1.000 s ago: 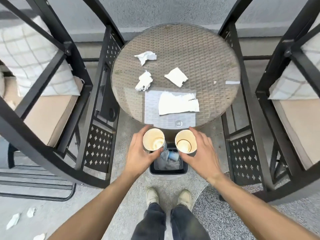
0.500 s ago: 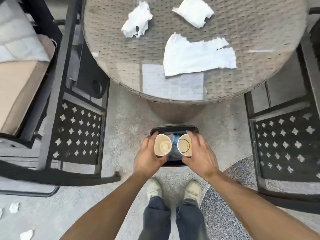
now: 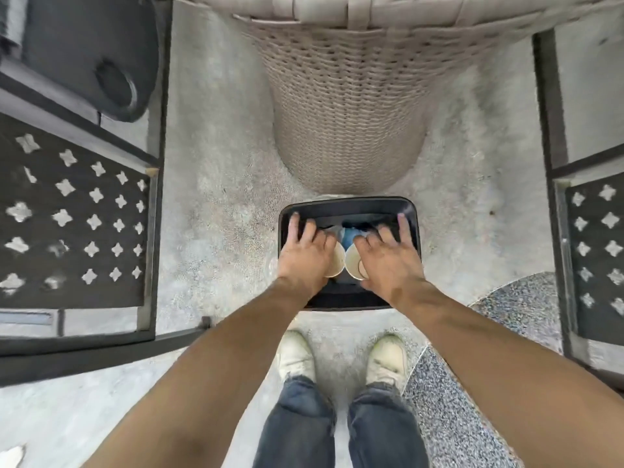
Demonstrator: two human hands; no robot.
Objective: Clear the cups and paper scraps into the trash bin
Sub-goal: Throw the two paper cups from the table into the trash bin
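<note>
Cups: left cup (image 3: 335,265) and right cup (image 3: 355,266) sit inside the trash bin (image 3: 347,205), beneath the spread left hand (image 3: 304,256) and right hand (image 3: 388,261). Paper scraps are out of view, likely remaining.

Both hands, left (image 3: 304,256) and right (image 3: 388,260), are now down inside the trash bin (image 3: 349,205), fingers spread off the cups (image 3: 353,265); the tabletop is gone from view.

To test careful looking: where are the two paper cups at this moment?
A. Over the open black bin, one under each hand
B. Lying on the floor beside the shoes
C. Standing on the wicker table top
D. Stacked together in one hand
A: the left cup sits under the left hand and the right cup under the right hand, both with fingers spread, above the trash bin.
</note>
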